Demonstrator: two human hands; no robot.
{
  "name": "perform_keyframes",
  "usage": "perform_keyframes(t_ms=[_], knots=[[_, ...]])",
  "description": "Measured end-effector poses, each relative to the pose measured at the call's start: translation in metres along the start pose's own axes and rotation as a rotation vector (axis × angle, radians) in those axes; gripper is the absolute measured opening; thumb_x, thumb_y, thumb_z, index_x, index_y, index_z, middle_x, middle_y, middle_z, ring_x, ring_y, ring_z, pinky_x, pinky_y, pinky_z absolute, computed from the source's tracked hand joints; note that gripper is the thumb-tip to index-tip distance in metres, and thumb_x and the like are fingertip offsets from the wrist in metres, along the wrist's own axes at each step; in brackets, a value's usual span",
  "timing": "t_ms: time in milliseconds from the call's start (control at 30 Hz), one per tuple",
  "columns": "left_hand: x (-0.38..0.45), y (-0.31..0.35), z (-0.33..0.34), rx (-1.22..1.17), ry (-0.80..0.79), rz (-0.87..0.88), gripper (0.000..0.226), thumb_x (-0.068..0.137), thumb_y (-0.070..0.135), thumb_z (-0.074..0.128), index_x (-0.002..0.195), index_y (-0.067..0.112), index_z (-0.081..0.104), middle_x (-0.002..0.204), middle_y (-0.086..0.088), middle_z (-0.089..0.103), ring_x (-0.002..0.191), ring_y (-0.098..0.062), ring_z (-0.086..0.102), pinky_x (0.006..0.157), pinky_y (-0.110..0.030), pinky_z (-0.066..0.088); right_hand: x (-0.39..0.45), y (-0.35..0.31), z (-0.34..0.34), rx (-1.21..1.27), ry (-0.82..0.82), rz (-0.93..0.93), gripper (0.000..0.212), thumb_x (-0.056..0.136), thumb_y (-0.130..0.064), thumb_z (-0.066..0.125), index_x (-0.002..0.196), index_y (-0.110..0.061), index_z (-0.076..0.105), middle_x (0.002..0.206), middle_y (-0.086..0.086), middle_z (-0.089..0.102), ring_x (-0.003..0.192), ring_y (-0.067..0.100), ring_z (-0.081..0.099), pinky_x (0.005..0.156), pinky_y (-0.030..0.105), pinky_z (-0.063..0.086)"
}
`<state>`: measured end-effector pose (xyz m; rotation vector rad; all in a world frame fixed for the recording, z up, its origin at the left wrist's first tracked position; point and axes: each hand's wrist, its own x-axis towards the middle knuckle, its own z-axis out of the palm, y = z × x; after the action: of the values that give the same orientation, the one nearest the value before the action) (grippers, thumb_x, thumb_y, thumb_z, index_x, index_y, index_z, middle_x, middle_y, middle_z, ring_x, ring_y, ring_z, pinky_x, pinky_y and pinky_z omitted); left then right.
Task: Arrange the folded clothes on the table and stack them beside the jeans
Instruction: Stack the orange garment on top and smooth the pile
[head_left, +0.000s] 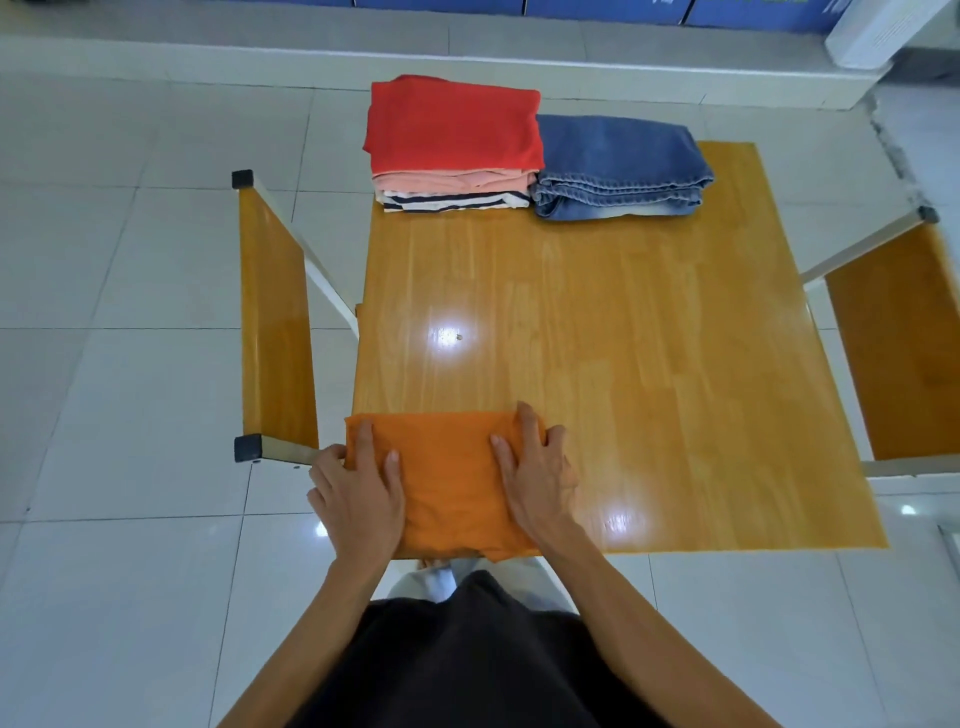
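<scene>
A wooden bench (275, 322) stands off the counter's (623, 364) left edge, on the white tiled floor (104, 260). At the counter's near left corner lies a folded orange garment (447, 483), its near edge hanging slightly over the counter's front edge. The left hand (358, 493) lies on the garment's left side, fingers spread flat on the cloth with the outer fingers curled round its left edge, just off the counter's side. The right hand (535, 467) presses flat on the garment's right side, fingers pointing toward the far edge and wrapping the garment's far right corner. Both hands are open and laid palm-down on the cloth, apart from each other, with bare orange fabric between them.

At the far left corner of the counter sits a stack of folded clothes: a red piece (452, 124) on top, a pale pink one (452, 181) under it, and a black-and-white striped one (452, 201) at the bottom. Touching the stack's right side along the far edge are the folded blue jeans (618, 166). Beyond the counter's right edge stands a second wooden bench (898, 338).
</scene>
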<state>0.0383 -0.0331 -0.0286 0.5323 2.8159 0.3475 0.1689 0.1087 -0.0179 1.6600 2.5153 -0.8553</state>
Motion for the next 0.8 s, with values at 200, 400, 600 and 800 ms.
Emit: perform_keyframes(t_ms=[200,400,600,800], knots=[[0.004,0.008,-0.01,-0.115,-0.108,0.03,0.056,0.099,0.057,0.03,0.15,0.032,0.028,0.128,-0.017,0.042,0.11,-0.033,0.053,0.089,-0.049,0.051,-0.019,0.006,-0.001,0.002,0.045,-0.013,0.054,0.101,-0.059,0.033,0.152,-0.042,0.026,0.117,0.004,0.039,0.085,0.021,0.054,0.073,0.037,0.053],[0.014,0.004,-0.016,-0.19,-0.203,0.013,0.054,0.099,0.057,0.028,0.147,0.031,0.031,0.133,-0.019,0.046,0.112,-0.037,0.058,0.094,-0.051,0.049,-0.016,0.01,-0.002,0.004,0.037,-0.028,0.052,0.103,-0.054,0.034,0.152,-0.039,0.031,0.11,0.003,0.035,0.076,0.018,0.051,0.069,0.034,0.053],[0.037,0.002,-0.02,-0.356,-0.216,0.12,0.046,0.103,0.051,0.031,0.144,0.034,0.041,0.132,-0.012,0.054,0.121,-0.03,0.053,0.102,-0.046,0.043,0.007,0.002,-0.017,0.117,0.041,-0.131,0.044,0.105,-0.036,0.045,0.148,-0.026,0.047,0.11,0.006,0.037,0.082,0.017,0.046,0.076,0.031,0.049],[0.101,0.037,-0.052,-0.396,-0.149,0.23,0.039,0.103,0.047,0.033,0.132,0.037,0.058,0.118,-0.006,0.064,0.109,-0.021,0.056,0.097,-0.035,0.045,0.074,-0.027,-0.051,0.199,0.103,-0.168,0.04,0.104,-0.038,0.047,0.143,-0.03,0.053,0.112,0.007,0.043,0.087,0.019,0.048,0.086,0.037,0.052]])
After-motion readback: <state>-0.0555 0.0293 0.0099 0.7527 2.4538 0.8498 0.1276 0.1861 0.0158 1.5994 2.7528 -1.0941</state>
